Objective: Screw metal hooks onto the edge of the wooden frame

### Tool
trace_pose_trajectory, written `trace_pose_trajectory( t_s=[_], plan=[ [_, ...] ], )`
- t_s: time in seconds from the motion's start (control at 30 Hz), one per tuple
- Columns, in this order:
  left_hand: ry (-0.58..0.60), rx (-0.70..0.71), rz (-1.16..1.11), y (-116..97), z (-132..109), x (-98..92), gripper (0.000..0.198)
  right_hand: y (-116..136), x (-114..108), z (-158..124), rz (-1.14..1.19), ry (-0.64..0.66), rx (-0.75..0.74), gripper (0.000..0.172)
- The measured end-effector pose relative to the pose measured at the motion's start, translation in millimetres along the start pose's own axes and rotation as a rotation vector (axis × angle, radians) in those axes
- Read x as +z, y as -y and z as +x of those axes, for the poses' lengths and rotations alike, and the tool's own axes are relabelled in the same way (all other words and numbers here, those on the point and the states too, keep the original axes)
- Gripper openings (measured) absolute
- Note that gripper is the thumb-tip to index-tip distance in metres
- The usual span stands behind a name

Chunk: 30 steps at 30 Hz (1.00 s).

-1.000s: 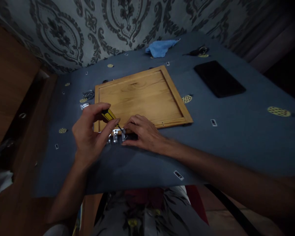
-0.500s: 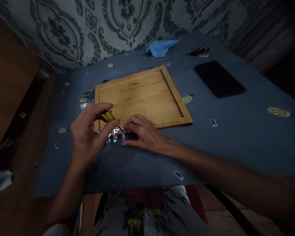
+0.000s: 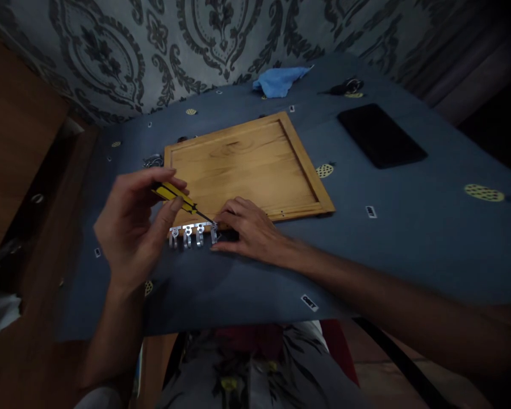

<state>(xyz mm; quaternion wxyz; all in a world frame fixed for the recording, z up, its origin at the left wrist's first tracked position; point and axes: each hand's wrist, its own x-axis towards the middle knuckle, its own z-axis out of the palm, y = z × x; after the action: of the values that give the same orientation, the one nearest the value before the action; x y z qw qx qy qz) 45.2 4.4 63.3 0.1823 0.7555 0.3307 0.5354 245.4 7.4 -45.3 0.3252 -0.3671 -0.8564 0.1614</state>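
My left hand [image 3: 138,218] grips a yellow-and-black screwdriver [image 3: 175,196] between thumb and fingers. The shaft slants down to the right, its tip at the rightmost of several silver metal hooks [image 3: 188,232] in a row along the near left edge of a framed wooden board [image 3: 238,165]. My right hand [image 3: 251,230] is closed around that end hook, thumb below and fingers on the board's edge. Exactly what its fingertips pinch is partly hidden; the hook shows between them.
The board lies on a blue cloth-covered table [image 3: 430,244]. A black flat phone-like object [image 3: 381,136] lies to the right, with a blue cloth [image 3: 280,81] and a dark cable-like item [image 3: 348,86] at the back. Shiny metal pieces [image 3: 153,161] lie beyond my left hand.
My left hand has shifted left and tilted the screwdriver lower, showing more of its handle and the hook row. The tip stays at the end hook; my right hand has barely moved.
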Motion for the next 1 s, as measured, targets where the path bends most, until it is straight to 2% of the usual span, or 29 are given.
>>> trace_pose_trajectory(
  t_s=[0.1, 0.27, 0.37, 0.57, 0.87, 1.0],
  plan=[
    [-0.049, 0.033, 0.057, -0.7, 1.2, -2.3, 0.030, -0.2, 0.1, 0.1, 0.000, 0.004, -0.003, 0.054],
    [0.049, -0.059, 0.144, 0.9, -4.8, -0.3, 0.028, -0.9, 0.6, 0.3, 0.012, -0.001, -0.007, 0.056],
    [0.061, -0.071, 0.160, 1.1, -7.5, 2.3, 0.027, -0.2, -0.1, 0.4, 0.012, 0.001, -0.006, 0.056],
    [0.059, -0.045, 0.129, 1.8, -6.8, 5.6, 0.035, 1.7, -2.1, 0.4, 0.006, 0.006, -0.008, 0.056],
    [0.084, -0.032, 0.209, 5.5, -9.3, 4.6, 0.034, 0.3, -0.5, 0.4, 0.025, 0.007, 0.001, 0.055],
    [0.088, 0.015, 0.239, 5.5, -9.8, 4.6, 0.035, 0.5, -0.4, 0.5, 0.022, 0.002, -0.006, 0.057]
  ],
)
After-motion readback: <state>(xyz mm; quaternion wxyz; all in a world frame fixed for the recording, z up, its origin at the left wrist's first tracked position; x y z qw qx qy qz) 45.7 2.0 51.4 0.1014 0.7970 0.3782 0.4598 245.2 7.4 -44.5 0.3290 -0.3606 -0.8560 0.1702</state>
